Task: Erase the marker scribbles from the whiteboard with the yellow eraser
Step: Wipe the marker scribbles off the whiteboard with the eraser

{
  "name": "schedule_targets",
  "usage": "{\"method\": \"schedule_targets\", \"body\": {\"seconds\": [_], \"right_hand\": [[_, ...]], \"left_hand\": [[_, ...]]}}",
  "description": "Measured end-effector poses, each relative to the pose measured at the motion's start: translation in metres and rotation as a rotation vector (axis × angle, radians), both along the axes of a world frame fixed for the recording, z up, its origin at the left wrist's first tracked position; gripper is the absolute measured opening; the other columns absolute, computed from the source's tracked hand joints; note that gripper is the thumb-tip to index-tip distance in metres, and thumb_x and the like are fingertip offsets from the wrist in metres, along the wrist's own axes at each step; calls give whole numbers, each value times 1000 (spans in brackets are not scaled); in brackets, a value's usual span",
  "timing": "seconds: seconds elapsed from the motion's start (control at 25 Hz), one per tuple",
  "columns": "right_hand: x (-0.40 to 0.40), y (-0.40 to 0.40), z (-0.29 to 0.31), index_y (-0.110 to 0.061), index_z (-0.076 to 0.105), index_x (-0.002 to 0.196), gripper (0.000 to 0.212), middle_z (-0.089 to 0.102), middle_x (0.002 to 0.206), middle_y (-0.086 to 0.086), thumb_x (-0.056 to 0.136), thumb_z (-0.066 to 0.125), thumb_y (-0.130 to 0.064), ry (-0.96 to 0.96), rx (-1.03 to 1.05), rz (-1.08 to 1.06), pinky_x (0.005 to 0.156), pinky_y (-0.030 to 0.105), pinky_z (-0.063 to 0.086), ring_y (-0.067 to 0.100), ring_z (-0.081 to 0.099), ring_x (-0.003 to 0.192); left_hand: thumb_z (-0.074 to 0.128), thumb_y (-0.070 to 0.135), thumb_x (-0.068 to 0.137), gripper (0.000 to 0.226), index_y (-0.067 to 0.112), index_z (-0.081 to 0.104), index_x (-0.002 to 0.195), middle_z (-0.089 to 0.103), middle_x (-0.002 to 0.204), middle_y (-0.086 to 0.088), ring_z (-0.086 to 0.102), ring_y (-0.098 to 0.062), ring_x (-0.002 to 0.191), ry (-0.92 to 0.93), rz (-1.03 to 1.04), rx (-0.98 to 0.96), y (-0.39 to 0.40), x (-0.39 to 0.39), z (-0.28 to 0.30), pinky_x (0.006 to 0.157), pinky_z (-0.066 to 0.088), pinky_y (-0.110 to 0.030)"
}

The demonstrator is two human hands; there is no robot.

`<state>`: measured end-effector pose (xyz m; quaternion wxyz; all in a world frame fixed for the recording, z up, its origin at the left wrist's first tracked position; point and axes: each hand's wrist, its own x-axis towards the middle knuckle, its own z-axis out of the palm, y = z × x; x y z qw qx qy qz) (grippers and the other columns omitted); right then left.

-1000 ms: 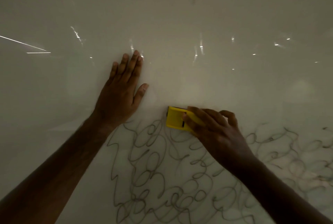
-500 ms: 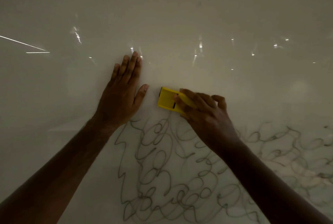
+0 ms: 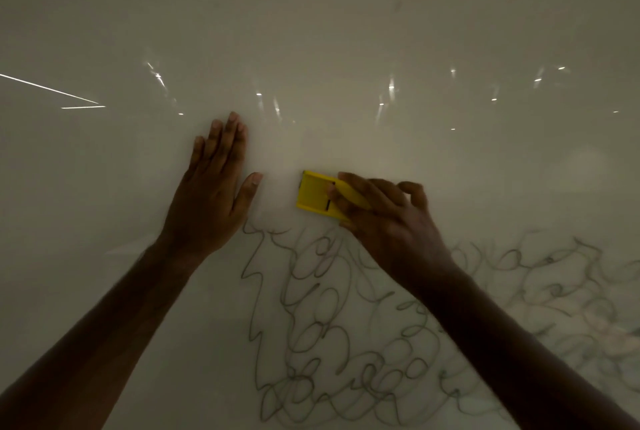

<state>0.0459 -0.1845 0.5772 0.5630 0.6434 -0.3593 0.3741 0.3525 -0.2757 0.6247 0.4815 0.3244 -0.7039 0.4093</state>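
My right hand [image 3: 388,221] grips the yellow eraser [image 3: 317,194] and holds it flat against the whiteboard [image 3: 346,31], just above the top edge of the marker scribbles [image 3: 329,325]. The scribbles are looping grey lines that fill the lower middle and lower right of the board. My left hand [image 3: 211,197] lies flat on the board to the left of the eraser, fingers straight and close together, thumb spread toward the eraser. A gap of bare board separates the thumb from the eraser.
The board above both hands is plain and glossy, with small bright light reflections [image 3: 391,83] across it and two thin bright streaks [image 3: 52,90] at the far left. The room is dim.
My right hand moved the eraser up out of the top scribbles, then shifted it a little to the right. My left hand stayed pressed in place.
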Motion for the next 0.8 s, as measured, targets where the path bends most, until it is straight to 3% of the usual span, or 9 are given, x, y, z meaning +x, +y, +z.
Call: {"method": "schedule_targets", "body": {"seconds": [0.24, 0.4, 0.56, 0.8], "right_hand": [[-9, 10, -64, -31, 49, 161, 57, 44, 171, 1, 107, 66, -28, 184, 149, 1, 100, 49, 44, 26, 61, 138], [-11, 9, -36, -32, 56, 156, 46, 51, 165, 0, 111, 58, -34, 64, 79, 3, 99, 50, 43, 28, 64, 132], [41, -11, -11, -33, 56, 156, 50, 54, 162, -2, 107, 66, -39, -42, 18, 59, 97, 49, 44, 24, 61, 128], [36, -5, -72, -33, 44, 163, 59, 43, 171, -1, 108, 62, -29, 172, 153, 22, 102, 50, 42, 25, 59, 137]], "left_hand": [[19, 53, 115, 76, 2, 17, 171, 10, 181, -15, 9, -33, 168, 3, 14, 8, -3, 15, -10, 137, 10, -51], [19, 52, 115, 75, 2, 17, 171, 11, 181, -16, 9, -34, 168, 1, 12, 9, -3, 19, -13, 137, 10, -50], [21, 50, 116, 74, 1, 19, 171, 13, 181, -16, 11, -34, 168, 2, 19, -10, -4, 20, -14, 137, 11, -51], [24, 48, 116, 73, 0, 18, 171, 12, 181, -16, 9, -35, 168, -2, 35, -28, -9, 35, -24, 137, 11, -50]]}}
